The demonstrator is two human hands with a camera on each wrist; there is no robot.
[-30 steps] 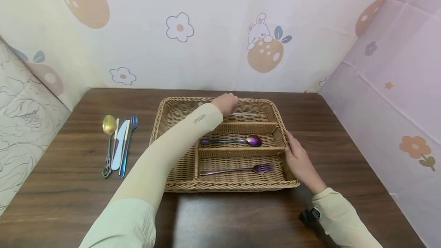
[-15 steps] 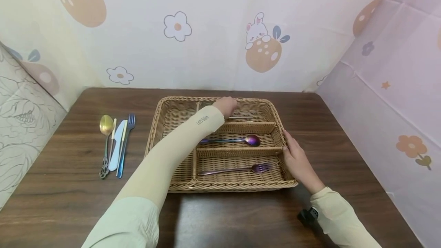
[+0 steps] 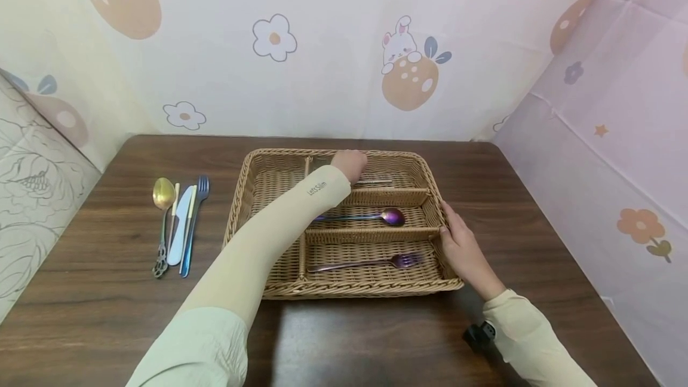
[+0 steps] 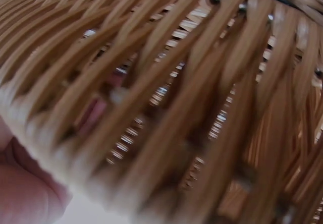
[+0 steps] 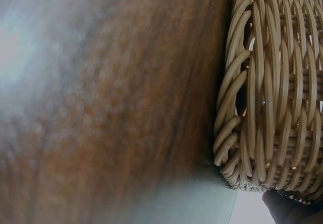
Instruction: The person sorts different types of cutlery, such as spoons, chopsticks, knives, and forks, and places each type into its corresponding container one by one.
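A wicker basket [image 3: 376, 285] with several compartments stands mid-table. My left hand [image 3: 349, 165] reaches into its back compartment; the fingers are hidden in the head view. By this hand lies a thin pale stick-like utensil [image 3: 376, 181]; whether I hold it cannot be told. Wicker weave fills the left wrist view, a blurred finger [image 4: 25, 193] at its corner. My right hand [image 3: 464, 249] grips the basket's right side, thumb on the rim. A purple spoon [image 3: 393, 217] lies in the middle compartment, a purple fork [image 3: 407, 260] in the front one.
Left of the basket, on the brown table [image 3: 97, 303], lie a gold-bowled spoon [image 3: 163, 193], a knife [image 3: 180, 229], two thin cream-ended utensils and a blue fork [image 3: 201, 191]. A patterned cloth [image 3: 333, 88] hangs behind the table.
My left hand has come slightly lower in the back compartment, and the thin utensil has sunk nearer the divider. My right hand stays on the basket's side. The whole view has shifted slightly.
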